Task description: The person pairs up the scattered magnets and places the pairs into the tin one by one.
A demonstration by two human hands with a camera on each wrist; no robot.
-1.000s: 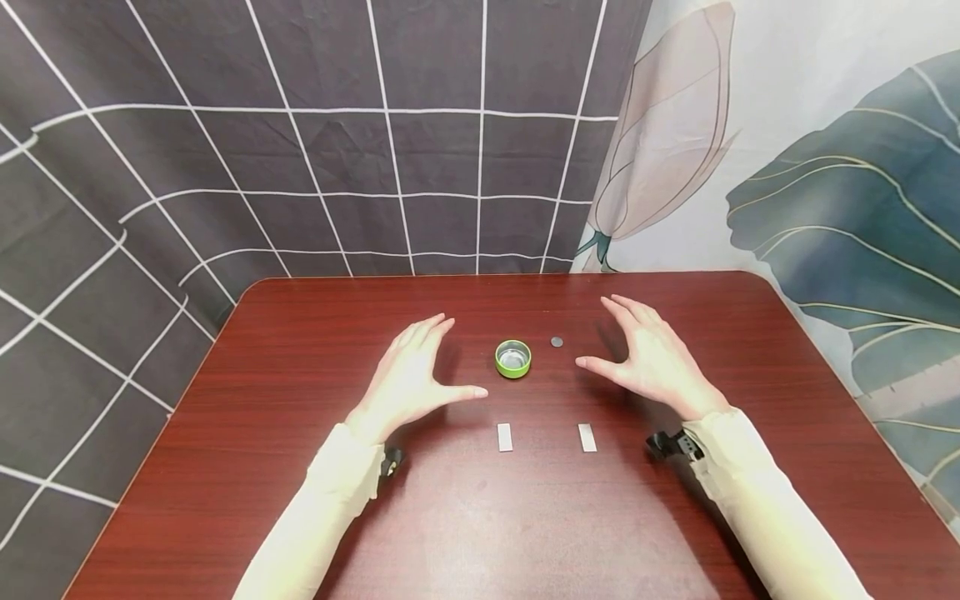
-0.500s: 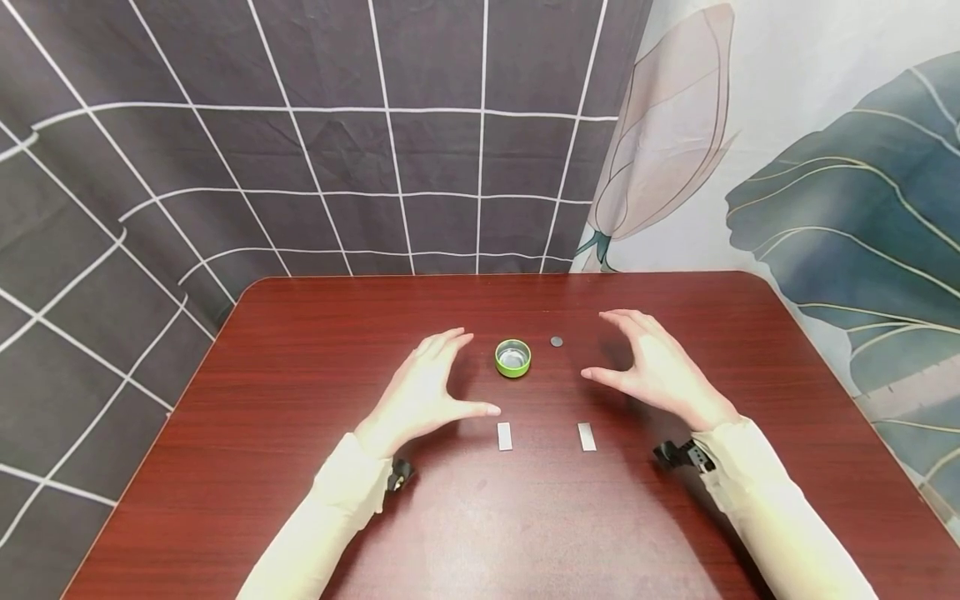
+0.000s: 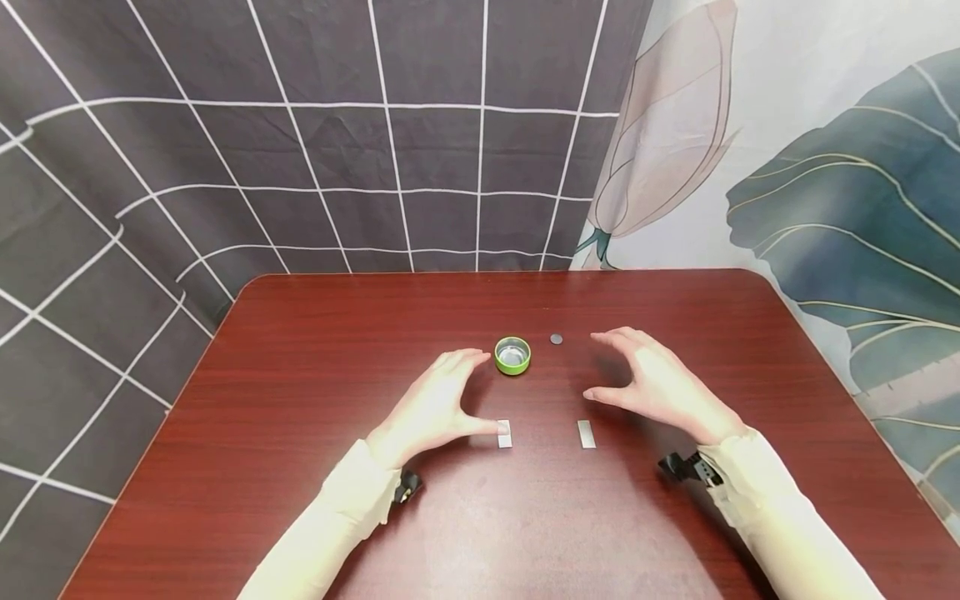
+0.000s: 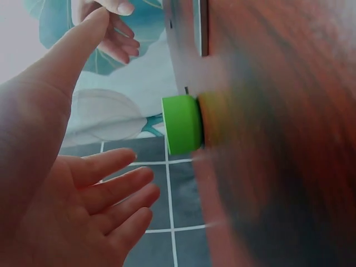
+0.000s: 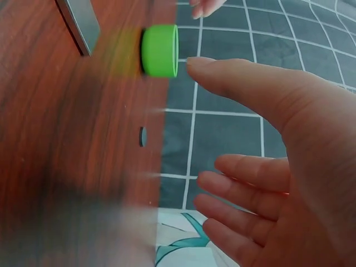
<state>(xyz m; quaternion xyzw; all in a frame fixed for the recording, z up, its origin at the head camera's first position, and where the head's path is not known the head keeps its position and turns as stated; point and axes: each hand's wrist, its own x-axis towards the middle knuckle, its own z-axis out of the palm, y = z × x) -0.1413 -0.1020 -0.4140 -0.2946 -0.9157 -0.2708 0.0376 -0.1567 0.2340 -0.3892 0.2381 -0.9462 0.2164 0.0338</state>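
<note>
A small round green tin [image 3: 512, 357] with a silvery inside stands open-topped on the table. My left hand [image 3: 438, 410] hovers to its left, thumb spread from the fingers and holding nothing; in the head view its thumb tip overlaps a small white rectangular piece [image 3: 506, 442]. My right hand [image 3: 660, 386] hangs over the table on the other side, fingers relaxed and bare of any object. A second pale rectangular piece [image 3: 587, 434] lies in front of it. Behind, to the right of the tin, is a small dark grey disc [image 3: 556, 339], seen thin and flat in the right wrist view.
The reddish-brown wooden table [image 3: 337, 325] runs back to a dark curtain [image 3: 435, 150] with a white grid. At the right hangs a pale curtain [image 3: 675, 208] with flower and leaf prints. Each wrist carries a small black camera mount [image 3: 686, 469].
My left hand has moved right and toward me, its thumb coming over the left white piece. My right hand has drawn slightly toward me. The tin, disc and pieces stay where they were.
</note>
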